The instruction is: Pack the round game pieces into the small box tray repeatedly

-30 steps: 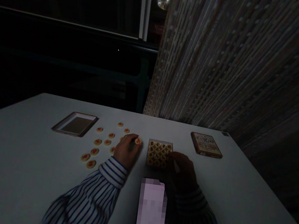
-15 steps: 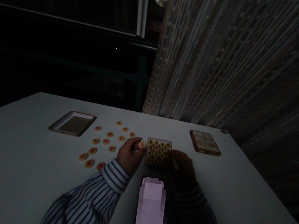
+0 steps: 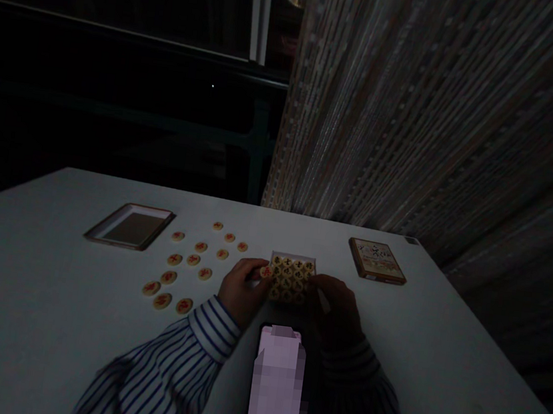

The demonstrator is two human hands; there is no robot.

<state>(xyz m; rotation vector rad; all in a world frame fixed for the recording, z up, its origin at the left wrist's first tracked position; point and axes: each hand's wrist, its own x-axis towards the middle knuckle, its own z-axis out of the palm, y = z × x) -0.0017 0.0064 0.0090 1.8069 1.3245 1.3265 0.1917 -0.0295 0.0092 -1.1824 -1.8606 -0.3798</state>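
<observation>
My left hand (image 3: 239, 290) pinches a round pale game piece with a red mark (image 3: 266, 272) right at the left edge of a small tray (image 3: 291, 278) packed with dark-marked pieces. In shadow, my right hand (image 3: 337, 310) rests against the tray's right side with its fingers curled at the rim. Several red-marked pieces (image 3: 193, 260) lie loose on the white table (image 3: 42, 312) to the left.
An open box half (image 3: 129, 225) lies at the far left, and a printed box lid (image 3: 377, 260) at the far right. A phone (image 3: 277, 385) sits between my forearms. A beaded curtain hangs behind the table; the room is dark.
My left hand has carried the red-marked piece rightward from the loose group to the tray's left edge. My right hand has stayed at the tray.
</observation>
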